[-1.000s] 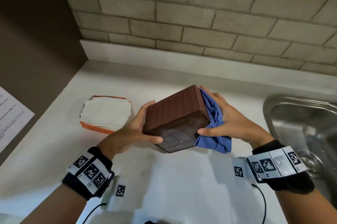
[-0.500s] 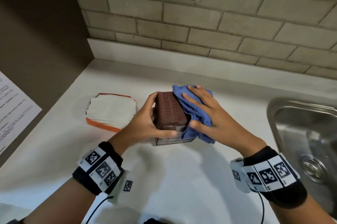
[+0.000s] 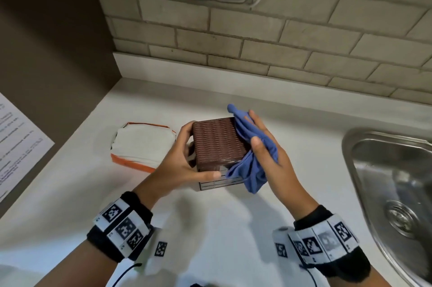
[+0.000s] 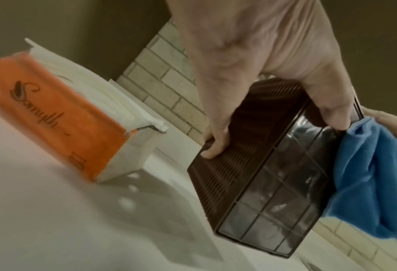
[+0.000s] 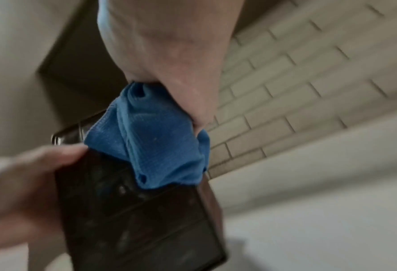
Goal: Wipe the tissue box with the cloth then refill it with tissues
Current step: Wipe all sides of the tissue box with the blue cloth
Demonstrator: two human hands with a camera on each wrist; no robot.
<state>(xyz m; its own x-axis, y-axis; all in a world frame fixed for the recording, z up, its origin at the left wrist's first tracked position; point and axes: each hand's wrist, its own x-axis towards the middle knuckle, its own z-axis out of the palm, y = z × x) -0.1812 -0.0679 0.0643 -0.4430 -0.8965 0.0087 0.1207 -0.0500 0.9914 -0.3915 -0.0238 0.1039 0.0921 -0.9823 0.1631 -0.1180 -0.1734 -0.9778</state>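
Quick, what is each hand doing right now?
Left hand: grips the brown tissue box.
Right hand: holds the blue cloth against the box's side.

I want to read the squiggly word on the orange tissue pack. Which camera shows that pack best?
The left wrist view: the tissue pack sits close, its orange side and dark cursive lettering facing the camera, though blurred. The head view shows it from above, mostly white tissues with an orange edge, no lettering. The right wrist view does not show it.
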